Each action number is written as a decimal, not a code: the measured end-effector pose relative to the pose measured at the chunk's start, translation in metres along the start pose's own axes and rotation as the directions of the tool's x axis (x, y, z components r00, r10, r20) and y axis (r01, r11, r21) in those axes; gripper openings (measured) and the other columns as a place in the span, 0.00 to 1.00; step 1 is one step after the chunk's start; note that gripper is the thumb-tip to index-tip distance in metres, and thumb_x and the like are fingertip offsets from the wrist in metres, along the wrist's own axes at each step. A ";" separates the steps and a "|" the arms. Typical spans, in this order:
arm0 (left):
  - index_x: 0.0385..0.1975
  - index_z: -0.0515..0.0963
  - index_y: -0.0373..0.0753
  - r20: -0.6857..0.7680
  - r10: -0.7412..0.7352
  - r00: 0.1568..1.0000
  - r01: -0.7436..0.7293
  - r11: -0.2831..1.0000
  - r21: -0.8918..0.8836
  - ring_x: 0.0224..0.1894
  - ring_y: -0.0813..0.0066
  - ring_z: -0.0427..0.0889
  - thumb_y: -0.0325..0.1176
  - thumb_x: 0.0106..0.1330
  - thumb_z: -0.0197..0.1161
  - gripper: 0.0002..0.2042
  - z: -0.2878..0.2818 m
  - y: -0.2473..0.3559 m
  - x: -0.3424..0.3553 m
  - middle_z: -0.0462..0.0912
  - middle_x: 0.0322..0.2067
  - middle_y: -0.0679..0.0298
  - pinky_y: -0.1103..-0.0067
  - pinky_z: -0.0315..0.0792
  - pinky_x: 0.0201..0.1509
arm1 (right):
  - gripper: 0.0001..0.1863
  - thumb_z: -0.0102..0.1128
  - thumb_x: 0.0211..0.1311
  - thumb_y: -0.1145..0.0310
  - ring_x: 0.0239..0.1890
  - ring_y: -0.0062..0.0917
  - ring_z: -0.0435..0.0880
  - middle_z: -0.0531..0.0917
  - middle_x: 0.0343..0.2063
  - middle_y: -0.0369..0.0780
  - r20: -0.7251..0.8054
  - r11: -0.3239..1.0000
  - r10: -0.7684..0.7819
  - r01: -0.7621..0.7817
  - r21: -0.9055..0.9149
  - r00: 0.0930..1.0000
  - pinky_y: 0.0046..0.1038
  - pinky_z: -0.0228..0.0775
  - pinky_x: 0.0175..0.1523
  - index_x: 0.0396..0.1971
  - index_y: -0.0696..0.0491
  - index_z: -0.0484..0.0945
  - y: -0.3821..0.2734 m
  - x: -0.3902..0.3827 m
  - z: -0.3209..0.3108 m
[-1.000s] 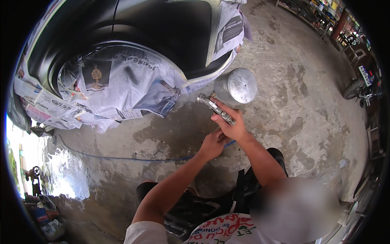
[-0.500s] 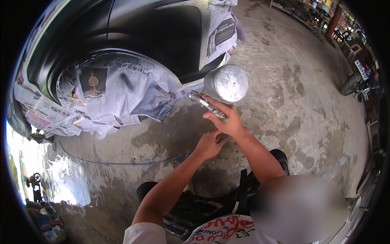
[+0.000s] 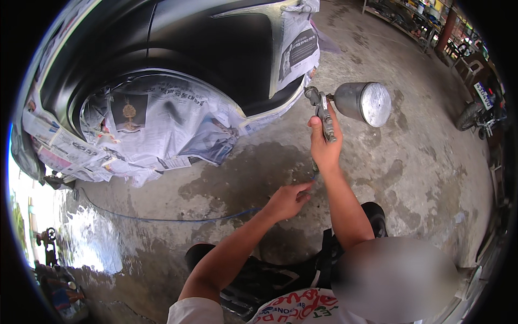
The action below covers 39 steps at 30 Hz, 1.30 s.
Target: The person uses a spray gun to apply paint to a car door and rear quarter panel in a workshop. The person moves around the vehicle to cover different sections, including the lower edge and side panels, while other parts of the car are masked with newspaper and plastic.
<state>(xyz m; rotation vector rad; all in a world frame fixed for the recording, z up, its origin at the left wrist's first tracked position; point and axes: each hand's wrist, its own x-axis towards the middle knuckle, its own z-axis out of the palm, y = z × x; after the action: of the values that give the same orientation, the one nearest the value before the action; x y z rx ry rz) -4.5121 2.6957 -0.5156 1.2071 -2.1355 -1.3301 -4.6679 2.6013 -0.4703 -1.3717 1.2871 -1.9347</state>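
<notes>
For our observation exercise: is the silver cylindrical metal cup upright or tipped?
Tipped: the metal cup points sideways, its curved wall showing and flat end facing right.

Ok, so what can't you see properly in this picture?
In the head view:
Gun: handle mostly hidden by the right hand.
Cup: inside hidden by its own metal.
Hose: partly hidden by the left hand.
Newspaper: covers whatever's behind.
Black panel: cut off by the top edge.
</notes>
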 end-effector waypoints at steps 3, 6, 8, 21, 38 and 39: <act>0.62 0.77 0.44 -0.020 0.014 1.000 -0.014 1.000 0.011 0.39 0.60 0.86 0.33 0.70 0.64 0.20 0.000 0.000 0.001 0.87 0.47 0.53 0.70 0.77 0.50 | 0.30 0.66 0.70 0.59 0.44 0.18 0.81 0.86 0.49 0.46 0.012 1.000 -0.014 0.014 0.013 1.000 0.24 0.73 0.52 0.66 0.59 0.71 -0.008 -0.007 0.009; 0.56 0.79 0.41 -0.003 0.002 1.000 -0.002 0.998 0.060 0.42 0.52 0.86 0.32 0.68 0.64 0.16 -0.003 0.005 0.002 0.87 0.45 0.51 0.68 0.77 0.50 | 0.30 0.68 0.69 0.59 0.42 0.17 0.81 0.87 0.46 0.45 0.115 0.997 0.026 -0.034 0.073 0.993 0.24 0.74 0.50 0.65 0.57 0.73 -0.023 -0.019 0.019; 0.53 0.81 0.40 0.005 0.026 1.000 -0.026 0.996 0.090 0.44 0.49 0.85 0.31 0.67 0.64 0.15 -0.005 0.004 0.001 0.86 0.44 0.50 0.65 0.77 0.51 | 0.31 0.69 0.68 0.59 0.37 0.15 0.80 0.87 0.41 0.40 0.243 0.997 -0.062 0.048 0.062 0.968 0.21 0.73 0.46 0.65 0.58 0.73 -0.033 -0.028 0.029; 0.55 0.82 0.48 0.168 -0.020 0.986 -0.039 0.940 0.338 0.47 0.49 0.85 0.36 0.67 0.63 0.16 -0.023 0.000 -0.021 0.86 0.43 0.52 0.59 0.77 0.51 | 0.30 0.70 0.68 0.58 0.34 0.16 0.80 0.86 0.36 0.37 0.228 0.985 0.132 -0.154 0.081 0.965 0.21 0.72 0.42 0.63 0.60 0.74 -0.082 0.009 0.013; 0.60 0.81 0.55 0.224 -0.259 0.940 0.091 0.820 0.565 0.51 0.52 0.85 0.34 0.63 0.64 0.23 -0.040 -0.001 -0.073 0.86 0.47 0.53 0.60 0.78 0.54 | 0.30 0.69 0.69 0.61 0.54 0.25 0.83 0.86 0.52 0.46 0.581 0.948 0.042 -0.216 0.235 0.813 0.28 0.71 0.60 0.65 0.58 0.73 -0.137 -0.050 0.128; 0.59 0.81 0.54 0.229 -0.270 0.935 0.089 0.805 0.587 0.51 0.52 0.85 0.34 0.62 0.63 0.22 -0.045 0.004 -0.077 0.86 0.47 0.53 0.60 0.79 0.54 | 0.30 0.68 0.69 0.61 0.54 0.25 0.83 0.86 0.52 0.45 0.586 0.944 0.059 -0.236 0.230 0.808 0.28 0.71 0.60 0.65 0.59 0.73 -0.138 -0.053 0.130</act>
<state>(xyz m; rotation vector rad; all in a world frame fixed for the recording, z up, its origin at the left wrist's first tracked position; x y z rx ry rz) -4.4399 2.7338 -0.4794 1.5421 -2.8396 -1.0160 -4.5078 2.6503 -0.3669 -1.4837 0.7510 -1.3691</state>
